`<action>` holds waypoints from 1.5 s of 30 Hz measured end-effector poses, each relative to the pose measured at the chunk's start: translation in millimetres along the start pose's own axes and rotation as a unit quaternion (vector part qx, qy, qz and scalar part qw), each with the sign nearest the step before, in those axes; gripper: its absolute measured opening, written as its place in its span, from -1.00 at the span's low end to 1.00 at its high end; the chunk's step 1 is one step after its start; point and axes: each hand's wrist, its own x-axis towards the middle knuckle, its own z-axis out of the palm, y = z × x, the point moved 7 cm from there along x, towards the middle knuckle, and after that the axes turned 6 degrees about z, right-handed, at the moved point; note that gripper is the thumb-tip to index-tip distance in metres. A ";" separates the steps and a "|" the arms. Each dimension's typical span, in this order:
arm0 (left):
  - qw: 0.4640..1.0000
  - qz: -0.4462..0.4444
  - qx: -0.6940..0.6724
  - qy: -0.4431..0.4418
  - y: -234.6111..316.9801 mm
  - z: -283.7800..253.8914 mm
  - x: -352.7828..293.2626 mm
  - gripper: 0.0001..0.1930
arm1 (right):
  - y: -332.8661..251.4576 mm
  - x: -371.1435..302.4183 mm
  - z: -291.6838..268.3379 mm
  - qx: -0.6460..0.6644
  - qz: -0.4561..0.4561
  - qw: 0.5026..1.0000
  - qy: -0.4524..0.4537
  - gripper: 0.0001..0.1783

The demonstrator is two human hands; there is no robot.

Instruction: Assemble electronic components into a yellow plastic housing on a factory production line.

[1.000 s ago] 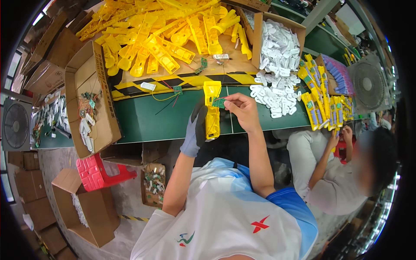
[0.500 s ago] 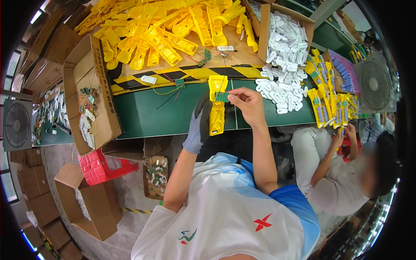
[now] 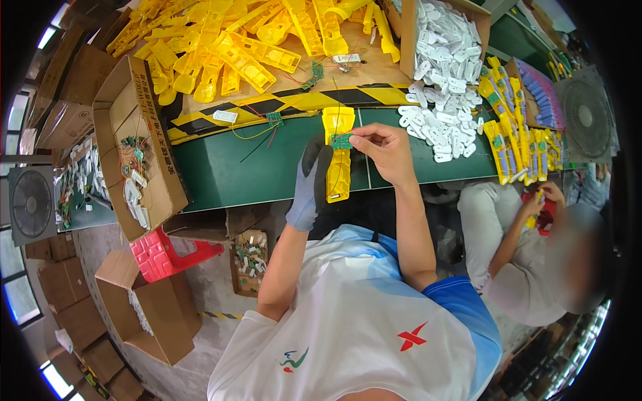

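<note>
Gloved in grey-blue with a dark palm, my left hand (image 3: pixel 311 180) is closed around the left side of a long yellow plastic housing (image 3: pixel 339 177), held upright at the near edge of the green table. My bare right hand (image 3: pixel 384 152) pinches a small green circuit board (image 3: pixel 342 142) by its right end. The board lies over the middle of the housing; whether it is seated inside cannot be made out. A thin dark wire runs up from the board past the housing's top. Left of my hands, another circuit board (image 3: pixel 275 119) with wires and a white piece (image 3: pixel 225 116) lies by the striped edge.
Yellow housings (image 3: pixel 254 53) pile up on a board behind black-yellow tape (image 3: pixel 267 107). White plastic pieces (image 3: pixel 445 127) spill from a carton at right, near filled yellow housings (image 3: pixel 515 127). A carton (image 3: pixel 170 167) stands left. At right sits a co-worker (image 3: pixel 528 281); a red stool (image 3: pixel 164 257) stands below.
The whole view has shifted slightly. Both hands keep their grips, and the board stays over the housing's middle with little visible movement. The co-worker's hands have moved a little.
</note>
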 end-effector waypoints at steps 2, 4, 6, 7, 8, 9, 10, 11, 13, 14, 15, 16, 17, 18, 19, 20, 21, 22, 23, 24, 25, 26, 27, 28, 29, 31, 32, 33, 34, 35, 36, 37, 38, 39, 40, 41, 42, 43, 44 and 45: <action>0.999 0.015 0.038 0.019 -10.3 -7.7 2.6 -0.69 | -0.4 -2.7 3.1 -0.012 0.004 1.000 0.005 -0.85; 0.996 0.029 0.074 0.036 -12.5 -11.2 5.0 -0.73 | -2.6 -6.2 8.1 -0.010 0.023 1.000 0.015 -0.87; 0.995 0.044 0.064 0.057 -10.1 -13.2 4.6 -0.79 | 0.1 -7.1 13.3 0.006 0.013 0.999 0.045 -0.88; 0.996 0.041 0.064 0.057 -8.6 -11.6 3.6 -0.79 | 1.1 -8.4 13.5 0.020 0.001 0.997 0.073 -0.88; 0.996 0.033 0.052 0.069 -7.4 -11.4 2.1 -0.80 | 4.0 -8.0 13.2 0.008 0.000 0.996 0.091 -0.85; 0.995 0.025 0.040 0.083 -6.6 -11.9 -0.2 -0.81 | 6.0 -7.9 12.2 0.008 0.003 0.996 0.091 -0.85; 0.993 0.046 0.067 0.086 -4.7 -12.1 0.8 -0.81 | 8.3 -7.0 13.3 0.000 0.009 0.997 0.074 -0.85; 0.993 0.045 0.067 0.087 -3.9 -11.3 0.7 -0.81 | 10.3 -6.5 14.4 -0.009 0.016 0.998 0.057 -0.86; 0.996 0.028 0.051 0.068 2.1 -3.2 1.2 -0.80 | 12.4 -5.1 14.4 -0.013 0.030 0.999 0.042 -0.86; 0.996 0.027 0.051 0.068 -0.5 -4.9 0.5 -0.80 | 13.5 -5.5 16.2 -0.017 0.042 0.999 0.027 -0.86; 0.995 0.035 0.059 0.073 -1.8 -6.9 0.5 -0.79 | 12.0 -5.9 16.7 -0.017 0.042 0.999 0.027 -0.86; 0.994 0.042 0.067 0.077 -2.3 -8.5 0.2 -0.78 | 10.0 -6.3 18.2 -0.017 0.042 0.999 0.020 -0.86; 0.994 0.043 0.067 0.078 -3.3 -9.6 -0.8 -0.78 | 9.0 -6.6 19.6 -0.016 0.042 0.999 0.013 -0.86; 0.996 0.037 0.037 0.075 -2.8 -7.2 -2.0 -0.80 | 9.5 -6.3 19.2 -0.017 0.042 0.999 0.013 -0.86; 0.997 0.031 0.007 0.072 -3.1 -5.6 -2.7 -0.82 | 10.5 -5.2 19.8 -0.019 0.039 0.999 0.005 -0.86; 0.997 0.031 0.006 0.073 -3.0 -5.7 -2.3 -0.82 | 10.8 -4.3 20.6 -0.021 0.036 0.999 -0.003 -0.86; 0.998 0.024 0.004 0.064 -4.0 -5.6 -2.1 -0.81 | 10.6 -4.6 20.9 -0.022 0.037 0.999 -0.004 -0.86; 0.998 0.017 0.001 0.055 -5.3 -5.4 -1.6 -0.79 | 10.5 -4.9 21.5 -0.018 0.042 0.999 -0.008 -0.85; 0.998 0.017 0.001 0.057 -6.5 -7.1 -0.3 -0.79 | 10.4 -5.3 22.1 -0.014 0.047 0.999 -0.012 -0.85; 0.997 0.015 0.051 0.048 -6.1 -6.2 1.9 -0.77 | 9.7 -6.0 21.3 -0.014 0.049 0.999 -0.013 -0.85; 0.994 0.013 0.102 0.038 -5.7 -5.1 2.9 -0.76 | 8.7 -6.7 19.9 -0.011 0.051 0.999 -0.012 -0.84; 0.990 0.011 0.134 0.036 -4.8 -4.6 2.7 -0.74 | 9.1 -7.4 18.9 -0.009 0.053 0.999 -0.011 -0.84; 0.990 0.009 0.135 0.038 -3.3 -4.4 2.8 -0.74 | 10.9 -9.3 20.1 -0.008 0.056 0.998 -0.011 -0.84; 0.985 0.027 0.170 0.022 0.1 -2.3 5.3 -0.74 | 9.7 -11.4 17.3 -0.006 0.033 0.999 0.016 -0.82; 0.978 0.045 0.205 0.006 2.3 -0.3 7.0 -0.74 | 9.1 -14.0 14.5 -0.005 0.011 0.999 0.044 -0.80; 0.971 0.064 0.231 0.020 2.3 -3.2 10.9 -0.76 | 14.8 -21.6 18.0 -0.010 0.010 0.998 0.061 -0.83; 0.993 0.044 0.107 0.035 -1.6 -6.1 9.6 -0.75 | 12.7 -27.6 22.4 0.028 -0.027 0.997 0.065 -0.81; 0.998 0.020 -0.018 0.049 -0.7 -3.7 6.0 -0.73 | 8.9 -36.0 25.2 0.066 -0.061 0.993 0.070 -0.77; 0.998 0.008 -0.045 0.031 5.7 1.9 3.1 -0.72 | 9.2 -42.6 25.6 0.067 -0.060 0.993 0.072 -0.77; 0.999 0.006 -0.045 0.031 9.4 6.2 1.8 -0.72 | 11.6 -47.7 29.5 0.059 -0.036 0.997 0.041 -0.71; 0.998 0.030 -0.047 0.032 16.4 8.8 0.2 -0.71 | 13.1 -52.9 34.4 0.052 -0.012 0.999 0.008 -0.64; 0.997 0.054 -0.048 0.033 22.8 10.0 -0.3 -0.69 | 13.4 -57.8 38.7 0.044 0.013 0.999 -0.025 -0.57; 0.995 0.078 -0.047 0.031 29.0 10.2 0.4 -0.65 | 13.9 -62.6 36.8 0.004 0.056 0.998 -0.039 -0.48; 0.995 0.079 -0.046 0.033 32.1 9.0 0.8 -0.65 | 7.4 -65.6 35.6 0.005 0.056 0.998 -0.042 -0.48; 0.993 0.095 -0.065 0.038 37.3 6.9 1.0 -0.64 | 2.4 -68.6 40.6 -0.046 0.062 0.994 -0.081 -0.45; 0.989 0.112 -0.083 0.044 42.4 4.5 1.0 -0.64 | 1.1 -71.7 45.8 -0.097 0.066 0.986 -0.120 -0.42; 0.987 0.114 -0.104 0.040 44.6 4.4 2.2 -0.63 | -0.9 -73.5 46.4 -0.098 0.036 0.986 -0.130 -0.52; 0.987 0.116 -0.103 0.040 47.4 4.8 2.5 -0.63 | 1.1 -75.5 42.3 -0.098 0.034 0.986 -0.132 -0.52; 0.986 0.119 -0.100 0.055 50.5 4.0 2.0 -0.63 | 5.8 -78.2 37.6 -0.122 0.049 0.981 -0.141 -0.62; 0.985 0.122 -0.096 0.071 53.0 1.5 2.0 -0.62 | 6.9 -79.6 39.0 -0.145 0.063 0.976 -0.150 -0.72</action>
